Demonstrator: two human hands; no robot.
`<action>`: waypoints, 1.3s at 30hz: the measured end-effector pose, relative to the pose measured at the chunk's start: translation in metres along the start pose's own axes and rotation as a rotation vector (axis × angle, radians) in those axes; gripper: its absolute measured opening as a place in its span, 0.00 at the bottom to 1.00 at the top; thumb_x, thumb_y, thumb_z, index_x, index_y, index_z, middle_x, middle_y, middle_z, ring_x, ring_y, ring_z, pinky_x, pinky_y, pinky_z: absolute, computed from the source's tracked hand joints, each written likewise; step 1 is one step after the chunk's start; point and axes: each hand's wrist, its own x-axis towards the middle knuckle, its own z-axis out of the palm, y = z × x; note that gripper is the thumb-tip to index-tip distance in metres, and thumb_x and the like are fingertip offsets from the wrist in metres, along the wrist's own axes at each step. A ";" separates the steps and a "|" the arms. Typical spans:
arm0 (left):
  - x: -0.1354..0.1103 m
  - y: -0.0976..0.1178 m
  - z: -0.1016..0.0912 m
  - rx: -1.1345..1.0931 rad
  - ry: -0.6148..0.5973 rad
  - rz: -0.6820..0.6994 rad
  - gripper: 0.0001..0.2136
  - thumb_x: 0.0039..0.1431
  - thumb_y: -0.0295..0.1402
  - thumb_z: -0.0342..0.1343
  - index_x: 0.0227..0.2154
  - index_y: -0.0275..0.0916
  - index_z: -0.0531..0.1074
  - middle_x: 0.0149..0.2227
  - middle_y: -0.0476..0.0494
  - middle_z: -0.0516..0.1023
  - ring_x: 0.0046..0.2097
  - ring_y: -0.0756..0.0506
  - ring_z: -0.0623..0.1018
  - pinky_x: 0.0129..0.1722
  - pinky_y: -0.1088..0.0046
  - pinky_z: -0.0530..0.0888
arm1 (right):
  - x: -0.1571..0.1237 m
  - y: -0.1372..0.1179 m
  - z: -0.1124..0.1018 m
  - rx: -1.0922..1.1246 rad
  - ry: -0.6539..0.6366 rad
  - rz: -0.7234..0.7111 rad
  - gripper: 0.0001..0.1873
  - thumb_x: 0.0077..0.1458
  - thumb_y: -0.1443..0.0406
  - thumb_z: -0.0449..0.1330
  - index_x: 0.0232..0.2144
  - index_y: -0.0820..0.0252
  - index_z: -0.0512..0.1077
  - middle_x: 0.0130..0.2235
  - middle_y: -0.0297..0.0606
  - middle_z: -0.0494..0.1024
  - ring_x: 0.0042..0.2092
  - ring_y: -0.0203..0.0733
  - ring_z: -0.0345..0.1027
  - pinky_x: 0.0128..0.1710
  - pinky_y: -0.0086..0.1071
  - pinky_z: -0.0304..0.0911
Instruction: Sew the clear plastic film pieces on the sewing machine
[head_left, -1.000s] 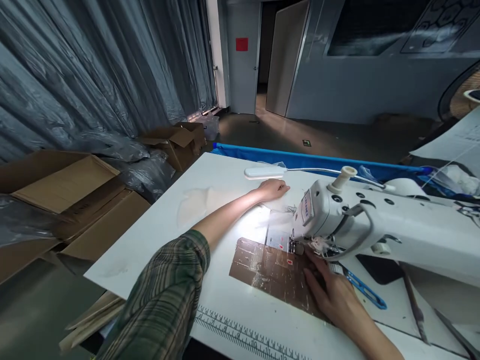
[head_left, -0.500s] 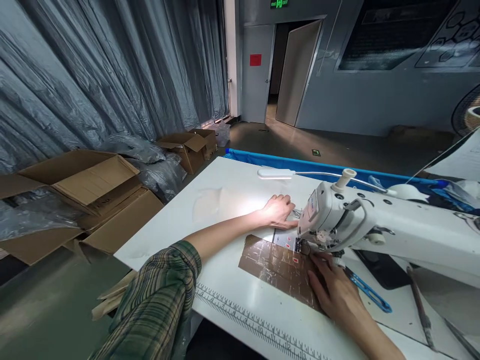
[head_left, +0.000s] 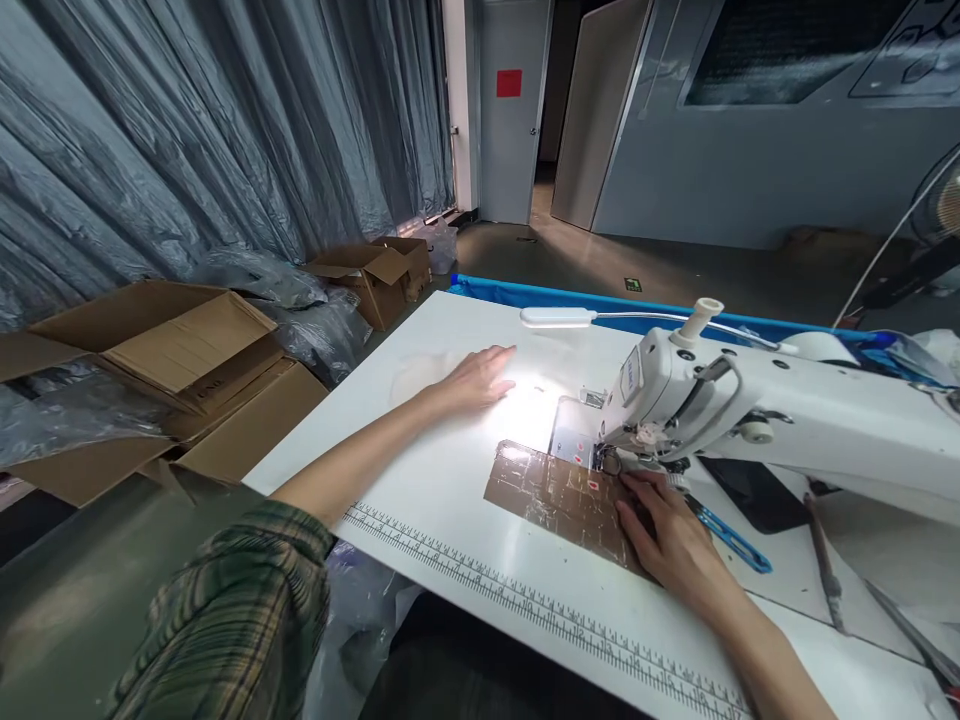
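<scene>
Brown sheet (head_left: 555,502) lies w/ long axis approx. parallel to ruler (head_left: 525,603).

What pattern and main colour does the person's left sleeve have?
The left sleeve is plaid, mainly dark green; it shows best in the head view.

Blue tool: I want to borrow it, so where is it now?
In the head view, right of centre, the blue tool lies on the white table, between the right hand and a flat black object.
</scene>
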 end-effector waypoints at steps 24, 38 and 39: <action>0.083 0.002 0.040 -0.320 -0.123 0.145 0.16 0.59 0.21 0.49 0.43 0.38 0.79 0.47 0.43 0.80 0.49 0.45 0.78 0.52 0.70 0.73 | 0.003 0.001 0.001 0.006 -0.034 0.069 0.21 0.64 0.55 0.48 0.51 0.60 0.69 0.48 0.53 0.78 0.47 0.57 0.75 0.45 0.51 0.72; 0.045 -0.001 0.010 -0.384 -0.060 0.027 0.12 0.61 0.36 0.55 0.43 0.36 0.77 0.46 0.40 0.78 0.44 0.46 0.78 0.46 0.69 0.73 | -0.007 0.007 0.010 -0.077 -0.091 0.058 0.27 0.65 0.54 0.45 0.57 0.63 0.67 0.55 0.58 0.72 0.49 0.60 0.74 0.43 0.53 0.73; 0.034 -0.002 0.004 -0.317 -0.038 -0.001 0.11 0.61 0.35 0.54 0.41 0.36 0.77 0.45 0.41 0.78 0.43 0.45 0.78 0.46 0.67 0.73 | -0.008 0.008 0.011 -0.092 -0.086 0.047 0.27 0.65 0.54 0.45 0.57 0.63 0.68 0.55 0.58 0.72 0.49 0.61 0.73 0.43 0.53 0.73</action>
